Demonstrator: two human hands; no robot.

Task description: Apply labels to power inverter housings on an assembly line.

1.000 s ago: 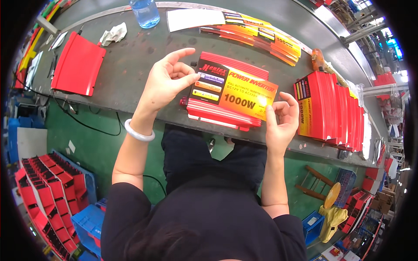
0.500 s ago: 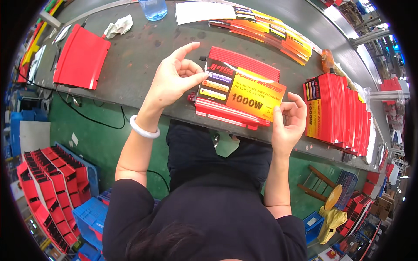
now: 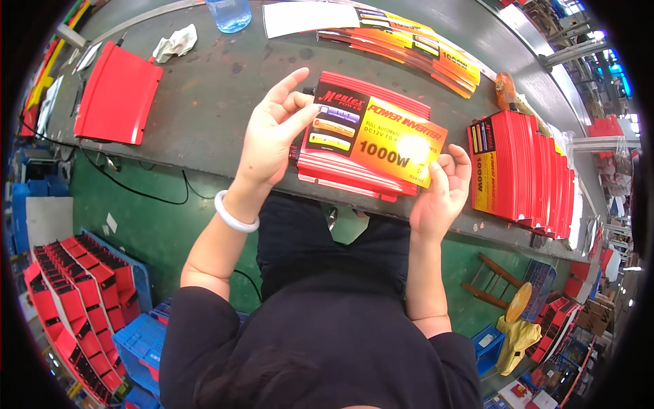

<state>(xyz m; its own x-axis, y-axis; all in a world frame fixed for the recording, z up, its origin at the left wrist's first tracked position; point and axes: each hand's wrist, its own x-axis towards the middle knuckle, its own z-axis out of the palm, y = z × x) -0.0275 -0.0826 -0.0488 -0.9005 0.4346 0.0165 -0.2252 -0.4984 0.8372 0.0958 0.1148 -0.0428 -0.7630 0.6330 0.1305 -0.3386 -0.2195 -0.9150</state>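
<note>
A yellow and black printed label (image 3: 381,144) spans the space between my two hands. My left hand (image 3: 268,140) pinches its left edge, thumb against the dark part and index finger stretched away. At the lower right corner, my right hand (image 3: 439,194) grips the label between thumb and curled fingers. Beneath it lies a red ribbed metal housing (image 3: 354,178) at the table's near edge. The label covers most of its top face, and its right corner juts past the housing. I cannot tell how much of the label touches the metal. A bright glare sits on the yellow part.
A fanned stack of labels (image 3: 415,49) lies at the back. Several red housings (image 3: 524,167) stand in a row at right, beside an orange-handled object (image 3: 505,92). On the left are a red panel (image 3: 117,95), a crumpled tissue (image 3: 175,44) and a blue container (image 3: 230,16).
The whole view has shifted slightly. Both hands keep their hold on the label, which is tilted a little differently, and a glare now shows on it.
</note>
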